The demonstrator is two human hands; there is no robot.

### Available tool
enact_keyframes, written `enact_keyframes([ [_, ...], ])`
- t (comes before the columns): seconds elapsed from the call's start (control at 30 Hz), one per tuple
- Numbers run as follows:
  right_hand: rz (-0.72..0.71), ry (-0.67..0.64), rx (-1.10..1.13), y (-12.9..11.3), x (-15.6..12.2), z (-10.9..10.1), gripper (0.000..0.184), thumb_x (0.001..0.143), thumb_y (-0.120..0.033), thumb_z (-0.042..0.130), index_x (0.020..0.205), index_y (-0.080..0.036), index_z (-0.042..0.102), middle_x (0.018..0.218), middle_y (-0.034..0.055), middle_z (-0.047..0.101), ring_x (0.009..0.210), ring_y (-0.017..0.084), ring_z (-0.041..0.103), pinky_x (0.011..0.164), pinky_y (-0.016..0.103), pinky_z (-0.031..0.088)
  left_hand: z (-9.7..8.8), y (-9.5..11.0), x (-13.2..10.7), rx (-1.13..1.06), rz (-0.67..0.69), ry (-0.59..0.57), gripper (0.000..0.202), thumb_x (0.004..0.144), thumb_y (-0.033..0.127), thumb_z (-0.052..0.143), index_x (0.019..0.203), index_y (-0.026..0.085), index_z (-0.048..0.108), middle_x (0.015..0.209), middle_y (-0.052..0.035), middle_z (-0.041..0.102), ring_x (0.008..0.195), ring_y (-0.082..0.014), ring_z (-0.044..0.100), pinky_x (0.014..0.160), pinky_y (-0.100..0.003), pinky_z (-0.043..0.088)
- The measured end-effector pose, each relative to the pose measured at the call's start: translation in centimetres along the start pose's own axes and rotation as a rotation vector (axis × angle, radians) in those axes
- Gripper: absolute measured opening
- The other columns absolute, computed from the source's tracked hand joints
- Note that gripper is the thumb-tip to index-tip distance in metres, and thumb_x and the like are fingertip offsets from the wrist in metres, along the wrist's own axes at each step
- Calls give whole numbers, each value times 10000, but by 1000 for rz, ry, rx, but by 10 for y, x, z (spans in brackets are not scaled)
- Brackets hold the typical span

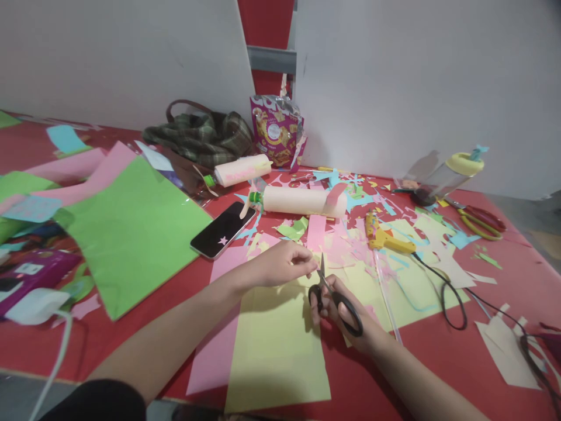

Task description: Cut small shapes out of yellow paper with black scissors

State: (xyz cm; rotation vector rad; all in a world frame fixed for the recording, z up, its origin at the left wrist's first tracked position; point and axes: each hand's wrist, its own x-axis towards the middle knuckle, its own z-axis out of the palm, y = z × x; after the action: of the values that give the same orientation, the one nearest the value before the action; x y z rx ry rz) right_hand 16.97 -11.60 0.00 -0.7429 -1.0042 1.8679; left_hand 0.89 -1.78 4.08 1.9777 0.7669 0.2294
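My right hand (344,310) grips a pair of black-handled scissors (348,313), with fingers in the loops. The blades point away from me and look slightly apart. My left hand (287,263) is closed in a pinch beside the blades; whatever lies between its fingertips is too small to name. Under both hands is a yellow sheet of paper (278,351), partly over a pink sheet (214,339). Just beyond my hands lie a pink paper strip (316,231) and a paper-wrapped tube with a green end (302,202).
Paper scraps (337,248) cover the middle. A phone (223,231) and green sheet (135,234) lie left. A yellow glue gun (388,240) trails its cord right, near pliers (482,222) and a clear bottle (449,178). A snack bag (278,131) stands behind, beside a plaid bag (201,134).
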Motion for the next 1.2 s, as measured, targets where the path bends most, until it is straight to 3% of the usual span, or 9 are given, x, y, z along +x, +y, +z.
enact_keyframes([
  [0.37,4,17,27,1,0,-1,329,684,-470,543,832,-211,401,814,33,475,621,127,474,520,242,306,1,1,1,21,1,9,305,780,330,351,592,124,474,548,30,411,497,-66,356,466,-184,245],
  [0.6,3,31,27,3,0,-1,346,673,-478,549,850,-215,410,815,24,476,619,125,479,550,249,331,3,1,0,20,19,38,304,777,323,355,538,136,389,527,42,349,495,-62,330,478,-183,245],
  [0.9,-31,40,-12,8,0,-4,337,685,-485,531,830,-210,398,775,24,469,643,130,452,513,228,308,3,1,0,45,15,27,308,785,331,341,591,127,467,547,28,411,509,-70,358,478,-189,245],
  [1.2,-24,23,-13,5,1,-1,293,711,-444,527,791,-198,390,720,11,464,569,104,417,490,225,296,-1,4,-2,63,-24,23,320,772,342,351,571,126,476,512,35,381,465,-62,327,440,-184,223],
])
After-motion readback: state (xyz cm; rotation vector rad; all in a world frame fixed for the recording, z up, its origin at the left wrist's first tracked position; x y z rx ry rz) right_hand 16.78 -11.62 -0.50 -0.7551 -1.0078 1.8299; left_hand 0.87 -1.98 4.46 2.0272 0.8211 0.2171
